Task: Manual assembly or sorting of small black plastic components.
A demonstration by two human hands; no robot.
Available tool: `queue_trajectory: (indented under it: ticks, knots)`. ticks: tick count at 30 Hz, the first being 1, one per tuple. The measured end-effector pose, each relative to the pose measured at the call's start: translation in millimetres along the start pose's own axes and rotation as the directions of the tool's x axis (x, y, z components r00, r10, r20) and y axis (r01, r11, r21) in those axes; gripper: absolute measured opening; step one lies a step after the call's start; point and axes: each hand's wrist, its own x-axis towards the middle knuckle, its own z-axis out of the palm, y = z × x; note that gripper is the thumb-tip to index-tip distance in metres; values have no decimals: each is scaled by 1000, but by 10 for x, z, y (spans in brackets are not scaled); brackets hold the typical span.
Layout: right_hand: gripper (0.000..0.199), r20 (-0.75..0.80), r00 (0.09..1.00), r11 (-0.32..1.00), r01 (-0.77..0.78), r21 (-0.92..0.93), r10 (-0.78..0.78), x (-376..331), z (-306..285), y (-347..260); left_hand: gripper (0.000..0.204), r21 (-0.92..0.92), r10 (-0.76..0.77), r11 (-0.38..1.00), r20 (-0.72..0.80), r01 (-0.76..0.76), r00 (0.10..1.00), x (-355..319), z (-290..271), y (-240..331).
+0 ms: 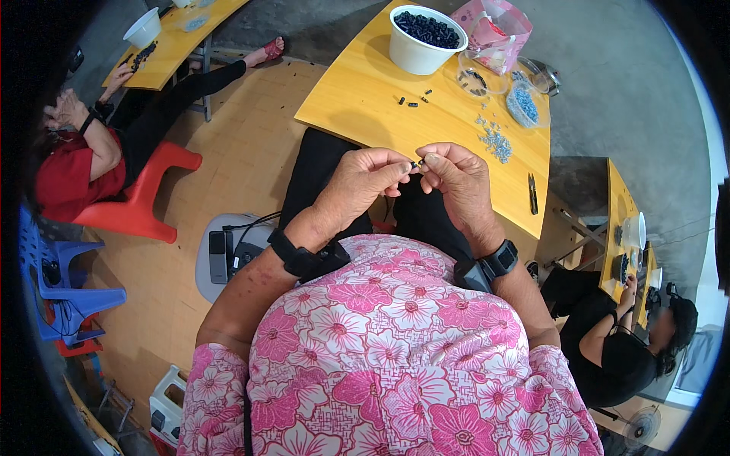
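Note:
Just beyond the table's near edge on my side, my two hands meet fingertip to fingertip. My left hand [357,186] pinches a small black cylindrical piece [414,166] between thumb and forefinger. Closed close beside it, my right hand [460,182] pinches at a tiny dark bit at the same spot; whether it is a separate part cannot be made out. Several similar black pieces [413,104] lie loose on the yellow table [350,99]. To the right of them is a scattered pile of small clear-blue parts [498,144].
A white tub [417,61] full of black pieces stands at the back. Beside it are a pink bag [498,34], a clear bowl [480,80] and a container of blue parts [525,102]. Black tweezers [533,194] lie near the right edge. Other people sit left and right.

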Motion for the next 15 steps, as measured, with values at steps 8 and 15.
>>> queue_trajectory:
  ticks: [8, 15]
  knots:
    - [16, 5, 1000, 999, 4, -32, -4, 2, -3, 18, 24, -5, -2, 1000, 4, 2, 1000, 5, 1, -15]
    - [16, -7, 1000, 998, 13, -60, -13, -7, 19, 14, 24, -3, -4, 1000, 2, 4, 1000, 4, 4, -17]
